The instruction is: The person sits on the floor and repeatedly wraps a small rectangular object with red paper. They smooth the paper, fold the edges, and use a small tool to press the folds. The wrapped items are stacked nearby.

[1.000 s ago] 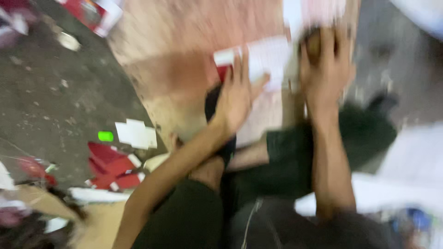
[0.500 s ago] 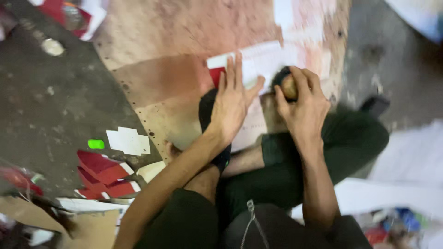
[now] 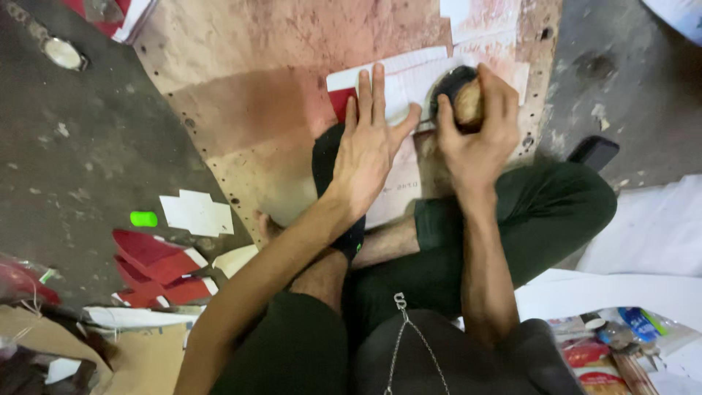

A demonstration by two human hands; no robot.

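I sit cross-legged in dark green trousers on a concrete floor (image 3: 66,168). My left hand (image 3: 371,143) lies flat, fingers spread, pressing down a white and red paper sheet (image 3: 409,80) on a stained, reddish board (image 3: 248,88). My right hand (image 3: 479,132) is shut on a round wooden-handled tool (image 3: 464,99) with a dark head, its end resting on the sheet just right of my left thumb.
Red and white paper cut-outs (image 3: 157,260), a white scrap (image 3: 196,212) and a small green piece (image 3: 143,219) lie on the floor at left. Brown cardboard (image 3: 44,344) sits bottom left. Packets and a bottle (image 3: 621,336) lie bottom right. White sheets (image 3: 651,234) are at right.
The view has steadied and shifted. My right hand with the tool has slid down the sheet closer to my left thumb; my left hand stays flat on the paper.
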